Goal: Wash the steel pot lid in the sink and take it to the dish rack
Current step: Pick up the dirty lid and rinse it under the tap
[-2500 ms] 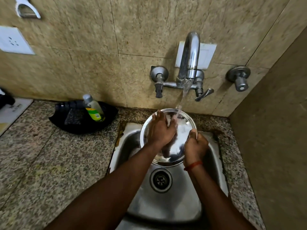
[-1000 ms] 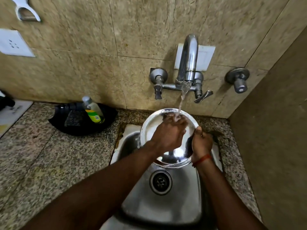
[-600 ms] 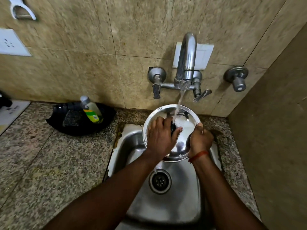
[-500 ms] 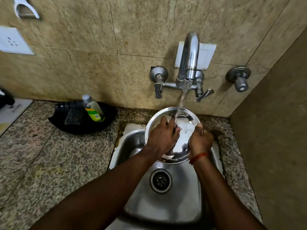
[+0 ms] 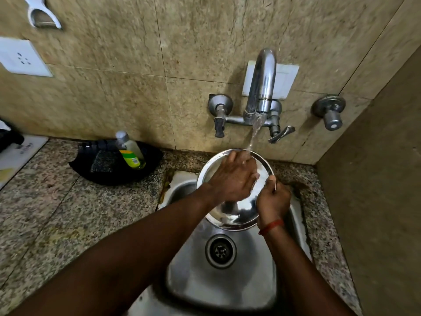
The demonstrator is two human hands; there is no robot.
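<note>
Speckled grey granite counter [image 5: 57,224] wraps a stainless steel sink basin [image 5: 193,288]. Round slotted drain [image 5: 220,251] sits mid-basin, nearest the camera. Both forearms reach in from the bottom edge.

Just past the drain is the round steel pot lid [image 5: 237,213], held over the basin's far half. It's tilted, shiny face toward the camera, far rim up by the wall. Can't tell if its lower rim touches the basin.

Right hand [image 5: 272,199] grips the lid's right rim, thumb on the near face, fingers curled behind. Thin red thread band [image 5: 271,226] on that wrist.

Left hand [image 5: 232,179] lies across the lid's upper face, fingers fairly straight and pressed flat on the metal, tips at the far rim. Thin water stream [image 5: 255,131] lands on those fingers.

Further left on the counter, a black plastic tray [image 5: 114,176] holds a clear bottle with a yellow-green label [image 5: 129,151], leaning, and a dark scrub pad [image 5: 101,161].

Back wall is beige stone tile [image 5: 114,87]. Chrome gooseneck wall tap [image 5: 262,87] is running. A separate round chrome valve [image 5: 330,112] sits to its right, and a white socket plate [image 5: 22,58] is far left.
</note>
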